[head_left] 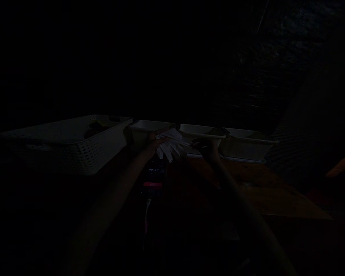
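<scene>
**White cloth held over bench, very dim view**

Left hand closed on near-left edge of white cloth; right hand at cloth's right side, grip too dark to tell; cloth raised above bench, just in front of three white trays set in a row; perforated white basket to the left, near left hand; small timer display directly below cloth.

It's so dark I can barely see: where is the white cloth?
In the head view, the white cloth is at centre, held between the left hand and right hand, just before the row of white trays.
</scene>
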`<state>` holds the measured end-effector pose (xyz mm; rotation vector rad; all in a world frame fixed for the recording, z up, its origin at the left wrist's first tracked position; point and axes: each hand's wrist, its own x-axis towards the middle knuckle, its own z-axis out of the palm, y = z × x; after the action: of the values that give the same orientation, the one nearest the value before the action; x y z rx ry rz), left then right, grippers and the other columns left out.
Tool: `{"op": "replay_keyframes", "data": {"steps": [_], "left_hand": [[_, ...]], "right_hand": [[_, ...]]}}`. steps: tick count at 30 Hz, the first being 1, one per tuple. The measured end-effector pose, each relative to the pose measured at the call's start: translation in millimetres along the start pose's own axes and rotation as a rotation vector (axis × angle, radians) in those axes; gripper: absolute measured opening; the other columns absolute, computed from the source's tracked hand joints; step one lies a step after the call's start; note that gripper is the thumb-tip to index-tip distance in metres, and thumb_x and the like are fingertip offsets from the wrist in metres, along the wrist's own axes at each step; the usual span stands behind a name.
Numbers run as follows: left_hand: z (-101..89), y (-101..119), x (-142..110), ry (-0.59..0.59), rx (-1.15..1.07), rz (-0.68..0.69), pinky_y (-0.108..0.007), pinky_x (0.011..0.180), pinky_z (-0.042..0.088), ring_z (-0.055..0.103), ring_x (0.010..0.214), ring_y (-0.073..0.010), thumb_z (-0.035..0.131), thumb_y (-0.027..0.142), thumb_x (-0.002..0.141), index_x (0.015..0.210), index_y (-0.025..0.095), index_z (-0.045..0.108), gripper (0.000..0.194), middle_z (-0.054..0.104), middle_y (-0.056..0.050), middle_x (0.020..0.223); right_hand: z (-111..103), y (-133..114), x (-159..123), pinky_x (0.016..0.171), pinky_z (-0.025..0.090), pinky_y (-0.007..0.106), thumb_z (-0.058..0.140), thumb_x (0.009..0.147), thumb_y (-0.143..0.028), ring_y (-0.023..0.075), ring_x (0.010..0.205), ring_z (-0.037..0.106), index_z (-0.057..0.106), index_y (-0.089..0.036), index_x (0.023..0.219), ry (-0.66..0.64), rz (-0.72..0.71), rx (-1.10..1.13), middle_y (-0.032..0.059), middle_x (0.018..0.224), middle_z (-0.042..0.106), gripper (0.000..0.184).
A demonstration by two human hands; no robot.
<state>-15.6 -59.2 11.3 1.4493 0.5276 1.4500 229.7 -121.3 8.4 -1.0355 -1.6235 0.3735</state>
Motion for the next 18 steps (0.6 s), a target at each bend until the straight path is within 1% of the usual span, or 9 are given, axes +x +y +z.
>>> {"op": "replay_keyframes", "data": {"steps": [3,7,10,12,14,17,18], "left_hand": [[-0.5,-1,1,0.009,0.003,0.008,-0.034,0.082,0.05,0.064,0.091,-0.0223,0.078,0.021,0.058,0.119,0.016,0.06,0.064,0.069,-0.01,0.106],[1.8,-2,-1,-0.017,-0.033,-0.016,-0.032,0.081,0.05,0.064,0.094,-0.0215,0.078,0.02,0.057,0.118,0.016,0.061,0.063,0.068,-0.01,0.11],[4.9,-3,-4,-0.059,-0.066,-0.054,-0.031,0.08,0.051,0.064,0.092,-0.0205,0.078,0.02,0.058,0.12,0.017,0.06,0.065,0.067,-0.01,0.11],[6.4,-3,-4,-0.071,-0.081,-0.077,-0.031,0.077,0.051,0.065,0.087,-0.0195,0.078,0.021,0.058,0.121,0.018,0.059,0.067,0.068,-0.01,0.108],[7.0,-2,-4,-0.08,-0.092,-0.089,-0.03,0.075,0.051,0.066,0.084,-0.0185,0.079,0.021,0.058,0.123,0.019,0.057,0.068,0.069,-0.009,0.106],[7.1,-1,-4,-0.123,-0.107,-0.094,-0.027,0.075,0.051,0.066,0.085,-0.0176,0.078,0.02,0.059,0.124,0.02,0.057,0.068,0.069,-0.008,0.106],[7.3,-1,-4,-0.144,-0.112,-0.1,-0.027,0.075,0.05,0.066,0.085,-0.0173,0.077,0.02,0.06,0.124,0.02,0.057,0.067,0.069,-0.007,0.105]], "right_hand": [[-2,3,2,0.06,0.044,0.026,0.07,0.071,-0.037,0.0169,0.065,0.062,0.07,-0.014,0.09,-0.002,-0.046,-0.083,0.0096,0.077,0.069,0.03],[0,10,3,0.058,0.042,0.024,0.065,0.076,-0.034,0.0164,0.07,0.063,0.07,-0.016,0.091,-0.013,-0.097,-0.254,0.0093,0.087,0.07,0.025],[3,13,2,0.061,0.044,0.025,0.065,0.076,-0.036,0.0165,0.072,0.063,0.07,-0.016,0.09,-0.026,-0.096,-0.293,0.0092,0.092,0.07,0.025],[7,15,1,0.061,0.045,0.025,0.062,0.079,-0.04,0.0166,0.073,0.064,0.069,-0.016,0.093,-0.068,-0.072,-0.267,0.0097,0.091,0.069,0.029],[13,15,-1,0.062,0.047,0.026,0.06,0.079,-0.045,0.0171,0.076,0.064,0.065,-0.016,0.101,-0.138,-0.039,-0.201,0.0104,0.094,0.069,0.037],[24,13,-5,0.073,0.051,0.029,0.065,0.075,-0.047,0.018,0.092,0.064,0.057,-0.018,0.114,-0.263,-0.032,-0.039,0.0112,0.111,0.063,0.05],[29,11,-8,0.077,0.051,0.03,0.066,0.073,-0.046,0.0181,0.096,0.063,0.055,-0.019,0.117,-0.298,-0.033,0.011,0.0108,0.114,0.062,0.052]]}}
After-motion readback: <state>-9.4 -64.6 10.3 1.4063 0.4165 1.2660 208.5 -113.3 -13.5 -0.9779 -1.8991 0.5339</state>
